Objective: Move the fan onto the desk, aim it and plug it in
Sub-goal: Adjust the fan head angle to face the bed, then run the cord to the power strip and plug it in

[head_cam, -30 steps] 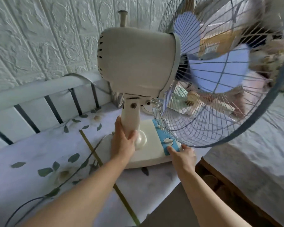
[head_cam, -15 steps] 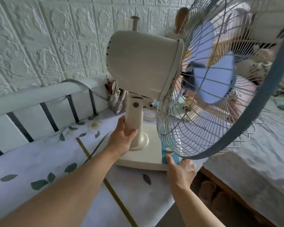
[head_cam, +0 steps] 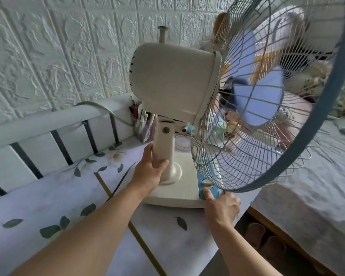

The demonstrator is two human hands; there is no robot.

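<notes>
Left hand [head_cam: 150, 172] stays wrapped around the fan's neck [head_cam: 163, 144] while the right hand [head_cam: 221, 206] pinches the base's [head_cam: 179, 196] front edge, and over the last 1 second the desk fan [head_cam: 173, 86] has swung further right on the desk [head_cam: 48, 196], so aiming looks underway, plugging in undone.

Single head-worn wide-angle view, looking forward and down along both forearms. Very near: fan [head_cam: 173, 86] fills the frame just beyond left hand [head_cam: 150, 172] and right hand [head_cam: 221, 208].
</notes>
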